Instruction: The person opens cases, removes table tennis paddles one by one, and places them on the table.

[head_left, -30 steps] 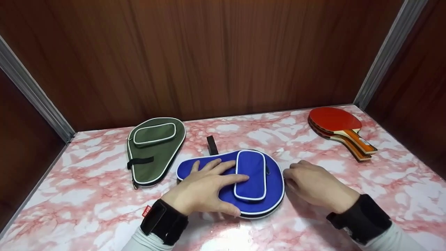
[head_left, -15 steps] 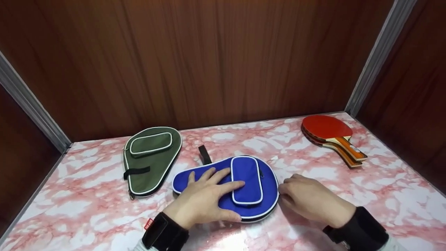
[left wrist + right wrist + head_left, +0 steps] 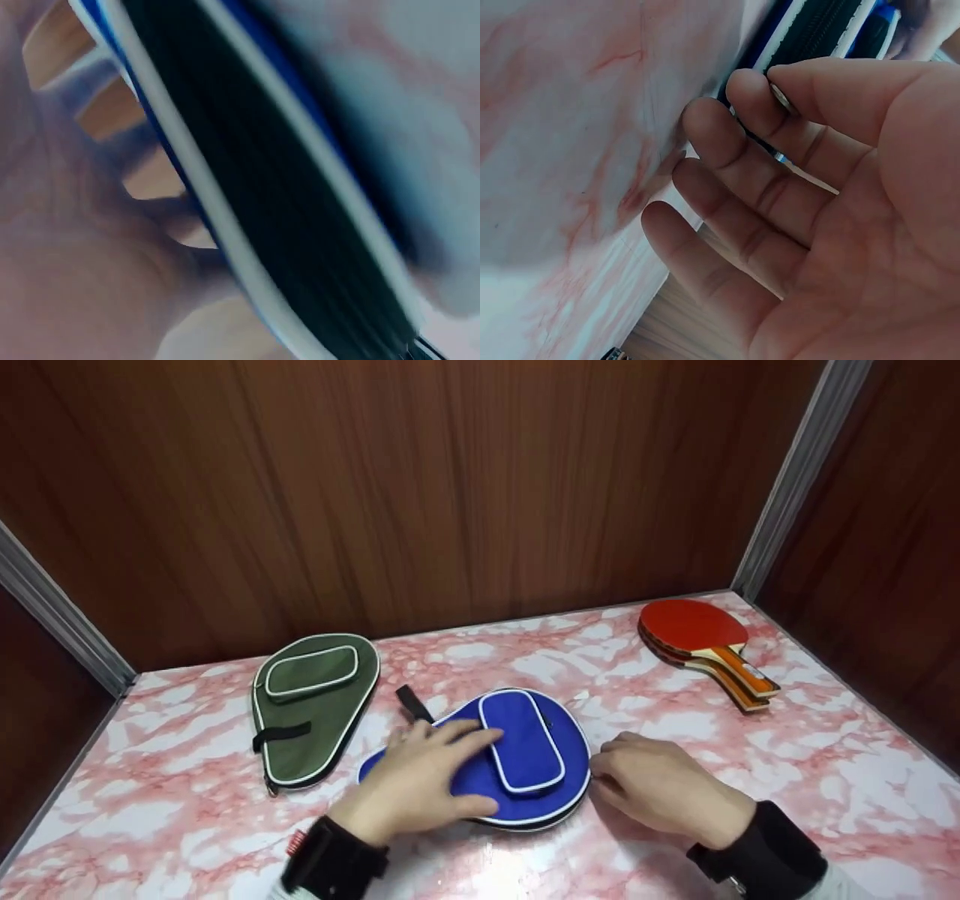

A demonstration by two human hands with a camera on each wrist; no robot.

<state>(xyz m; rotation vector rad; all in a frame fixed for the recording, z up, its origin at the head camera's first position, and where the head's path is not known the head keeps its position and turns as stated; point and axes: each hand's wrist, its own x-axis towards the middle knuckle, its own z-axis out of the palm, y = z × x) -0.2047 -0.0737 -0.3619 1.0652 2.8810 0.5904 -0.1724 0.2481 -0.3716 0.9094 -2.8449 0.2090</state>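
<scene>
A blue table tennis bat case [image 3: 521, 746] with white piping lies on the table, its narrow end to the left and a small pocket on top. Over its left part my left hand [image 3: 416, 776] is spread, fingers extended and slightly blurred; contact is hard to judge. In the left wrist view the case's dark side band [image 3: 255, 157] runs past the palm. At the case's right edge my right hand [image 3: 660, 784] pinches a small metal zipper pull [image 3: 781, 97] between thumb and index finger, the other fingers loosely bent.
A green bat case [image 3: 319, 709] with a black strap lies at the left. Stacked table tennis bats [image 3: 694, 626], red side up, lie at the far right. Wood-look panels [image 3: 450, 495] stand behind the pink marbled table [image 3: 187, 780].
The blue case has turned slightly counter-clockwise, its strap now leaning further left. My left hand has shifted a little left; my right hand stays at the case's right edge. The head view has shifted.
</scene>
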